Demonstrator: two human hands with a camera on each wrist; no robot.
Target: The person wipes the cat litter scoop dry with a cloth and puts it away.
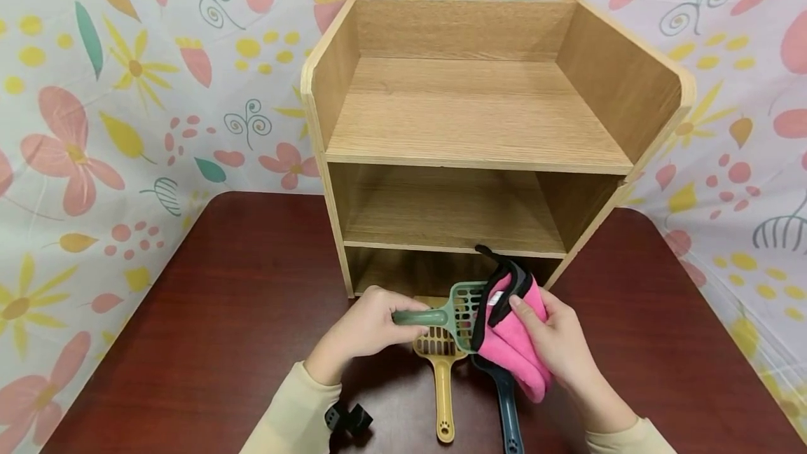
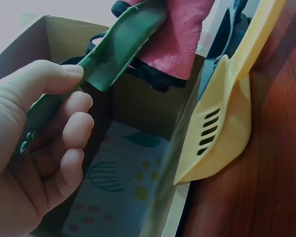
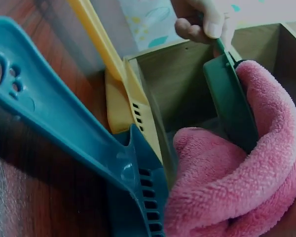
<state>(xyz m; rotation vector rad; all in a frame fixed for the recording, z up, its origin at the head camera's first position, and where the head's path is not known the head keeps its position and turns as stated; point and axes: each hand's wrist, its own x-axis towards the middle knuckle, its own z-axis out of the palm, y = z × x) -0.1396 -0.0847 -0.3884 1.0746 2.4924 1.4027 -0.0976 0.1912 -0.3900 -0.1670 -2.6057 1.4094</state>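
My left hand [image 1: 377, 324] grips the handle of a green slotted litter scoop [image 1: 421, 317], its thumb along the top. In my right hand [image 1: 561, 338] is a folded pink cloth [image 1: 513, 349] with black edging, wrapped about the far end of the green scoop's slotted head. Below the green scoop a yellow litter scoop [image 1: 444, 398] lies on the table, handle toward me. Beside it lies a blue litter scoop [image 1: 507, 405], its head partly hidden under the cloth. The right wrist view shows the pink cloth [image 3: 222, 182] on both sides of the green scoop's head [image 3: 229, 101].
A wooden shelf unit [image 1: 479, 111] with a top tray and two compartments stands at the back of the dark red table [image 1: 252, 286]. Near my left wrist sits a small black object [image 1: 349, 419]. A flower-printed curtain [image 1: 157, 90] hangs behind.
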